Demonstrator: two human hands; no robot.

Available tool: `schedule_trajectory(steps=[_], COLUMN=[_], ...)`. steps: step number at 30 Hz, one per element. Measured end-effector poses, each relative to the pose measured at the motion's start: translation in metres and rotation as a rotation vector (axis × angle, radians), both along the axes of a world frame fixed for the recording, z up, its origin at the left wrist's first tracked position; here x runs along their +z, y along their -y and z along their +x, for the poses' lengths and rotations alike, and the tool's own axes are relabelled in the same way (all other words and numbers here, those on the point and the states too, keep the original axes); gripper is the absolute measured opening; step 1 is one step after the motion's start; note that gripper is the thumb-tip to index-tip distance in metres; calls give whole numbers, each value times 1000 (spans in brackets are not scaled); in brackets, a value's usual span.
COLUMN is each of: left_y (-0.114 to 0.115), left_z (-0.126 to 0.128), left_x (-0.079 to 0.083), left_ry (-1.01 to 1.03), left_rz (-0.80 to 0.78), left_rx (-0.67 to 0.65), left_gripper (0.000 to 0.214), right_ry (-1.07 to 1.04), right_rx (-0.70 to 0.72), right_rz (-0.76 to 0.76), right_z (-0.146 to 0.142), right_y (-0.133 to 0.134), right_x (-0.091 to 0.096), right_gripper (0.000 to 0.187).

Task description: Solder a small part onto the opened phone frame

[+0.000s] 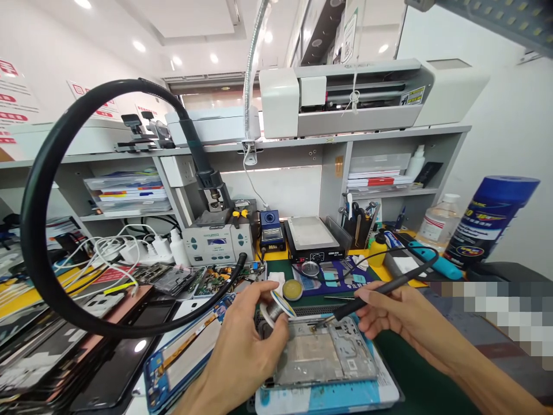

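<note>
Between the thumb and fingers of my left hand [248, 340] is a spool of solder wire [276, 308], held over the left edge of an opened phone frame [313, 351]. My right hand [389, 308] grips a black soldering iron [367, 294] like a pen. The iron's tip points down and left at the upper part of the frame; whether it touches cannot be made out. Under the frame lies a blue and white pad [337, 397]. Just beyond my left fingers stands a small round tin of yellowish paste [292, 289].
A hot air station [216, 242] with a thick looping black hose [32, 202] stands at the back left. Phone parts [116, 346] crowd the left side. Behind are a heating plate [313, 233] and tool holder [360, 222]. A blue spray can [488, 222] stands at right.
</note>
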State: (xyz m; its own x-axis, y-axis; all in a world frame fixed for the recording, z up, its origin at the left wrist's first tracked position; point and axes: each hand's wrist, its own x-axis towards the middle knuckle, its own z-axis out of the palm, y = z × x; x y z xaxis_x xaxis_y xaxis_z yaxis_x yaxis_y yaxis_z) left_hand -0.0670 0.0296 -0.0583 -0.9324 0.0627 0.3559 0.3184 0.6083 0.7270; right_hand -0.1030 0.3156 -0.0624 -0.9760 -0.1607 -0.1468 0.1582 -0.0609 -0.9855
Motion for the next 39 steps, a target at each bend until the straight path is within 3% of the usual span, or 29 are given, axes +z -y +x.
schedule_trajectory(steps=[39], left_y=[1], left_z=[2], left_x=[1], left_ry=[49], left_rz=[15], left_rx=[2], left_gripper=[36], right_ry=[-20], right_rx=[13], right_rz=[-28], right_z=[5], right_y=[2], right_x=[4], right_gripper=[34])
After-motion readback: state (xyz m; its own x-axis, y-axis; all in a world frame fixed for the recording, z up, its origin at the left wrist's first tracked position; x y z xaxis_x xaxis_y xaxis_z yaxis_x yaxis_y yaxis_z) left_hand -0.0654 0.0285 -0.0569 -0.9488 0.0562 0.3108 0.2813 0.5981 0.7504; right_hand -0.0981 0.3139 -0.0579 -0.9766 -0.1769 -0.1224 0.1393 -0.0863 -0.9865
